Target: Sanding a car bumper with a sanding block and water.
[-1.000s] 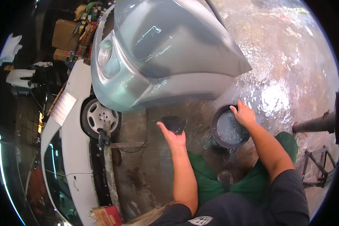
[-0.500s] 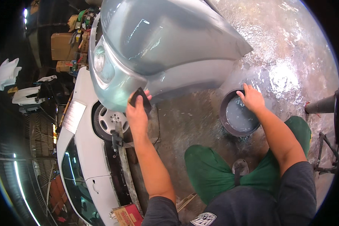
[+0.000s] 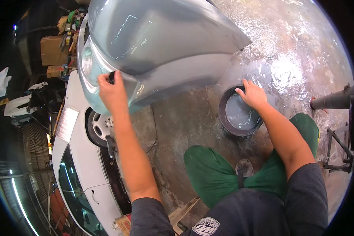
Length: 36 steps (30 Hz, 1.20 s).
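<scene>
My left hand (image 3: 113, 92) is closed on a piece of black sandpaper (image 3: 111, 77), mostly hidden by my fingers. It is against or just over the silver-grey bumper (image 3: 131, 92), beside the headlight (image 3: 87, 61); actual contact is unclear. Dull grey patches and wet streaks mark the car's front panel (image 3: 157, 39). Down on the right, a dark round bucket (image 3: 225, 114) of cloudy water stands on the wet floor. My right hand (image 3: 253, 95) grips its far rim, the thumb inside and the fingers over the edge.
A white car (image 3: 80, 161) stands at left, with a wheel (image 3: 102, 125) showing. Cardboard boxes (image 3: 53, 50) are stacked at the far left. A dark post (image 3: 332, 98) and a metal frame (image 3: 338, 147) stand at right. My green-trousered knees flank the space before the bucket.
My left hand has moved up and leftward with the sandpaper, from the bumper's lower edge to beside the headlight. The whole view has shifted slightly; my right hand stays on the bucket rim.
</scene>
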Available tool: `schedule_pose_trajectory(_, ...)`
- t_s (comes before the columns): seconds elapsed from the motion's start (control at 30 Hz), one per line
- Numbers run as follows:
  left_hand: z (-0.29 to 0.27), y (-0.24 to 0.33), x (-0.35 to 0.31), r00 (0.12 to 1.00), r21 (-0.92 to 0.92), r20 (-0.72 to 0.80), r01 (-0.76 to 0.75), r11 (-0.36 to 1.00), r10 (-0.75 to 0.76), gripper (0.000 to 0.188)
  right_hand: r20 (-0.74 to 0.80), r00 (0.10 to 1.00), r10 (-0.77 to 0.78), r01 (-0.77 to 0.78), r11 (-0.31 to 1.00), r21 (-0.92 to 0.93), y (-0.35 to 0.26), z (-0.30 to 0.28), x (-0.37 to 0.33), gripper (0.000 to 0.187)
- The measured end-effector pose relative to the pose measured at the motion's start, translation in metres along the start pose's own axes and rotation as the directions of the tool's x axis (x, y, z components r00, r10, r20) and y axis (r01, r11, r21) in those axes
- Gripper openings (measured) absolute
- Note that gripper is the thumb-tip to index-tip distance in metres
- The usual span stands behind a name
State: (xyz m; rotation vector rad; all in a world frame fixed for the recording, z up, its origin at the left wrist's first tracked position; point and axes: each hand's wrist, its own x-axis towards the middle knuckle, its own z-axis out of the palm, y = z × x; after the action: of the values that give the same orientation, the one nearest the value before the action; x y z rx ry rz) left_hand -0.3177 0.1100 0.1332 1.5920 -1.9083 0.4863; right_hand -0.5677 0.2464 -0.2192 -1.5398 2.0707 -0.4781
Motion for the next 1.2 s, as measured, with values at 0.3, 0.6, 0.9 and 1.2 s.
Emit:
schedule_pose_trajectory(0.3,0.001,-0.016,0.013,0.998,-0.114,-0.065,-0.023,0.993,0.015,0.033,0.020,1.000,0.001,-0.002,0.999,0.036,0.001,-0.002,0.000,0.066)
schedule_pose_trajectory(0.6,0.008,-0.016,0.001,0.996,-0.092,-0.065,-0.067,0.994,0.061,0.034,0.013,1.000,0.010,-0.011,0.998,0.070,0.001,-0.004,0.002,0.064)
schedule_pose_trajectory(0.9,0.024,-0.015,-0.031,1.000,-0.071,-0.026,0.004,0.997,-0.005,0.032,-0.032,0.999,0.004,0.000,0.992,0.125,0.003,0.001,0.003,0.065)
schedule_pose_trajectory(1.2,0.037,-0.024,-0.036,0.993,-0.062,-0.121,-0.005,0.998,-0.002,0.035,-0.081,0.997,0.009,0.004,0.986,0.168,0.005,0.005,0.002,0.064)
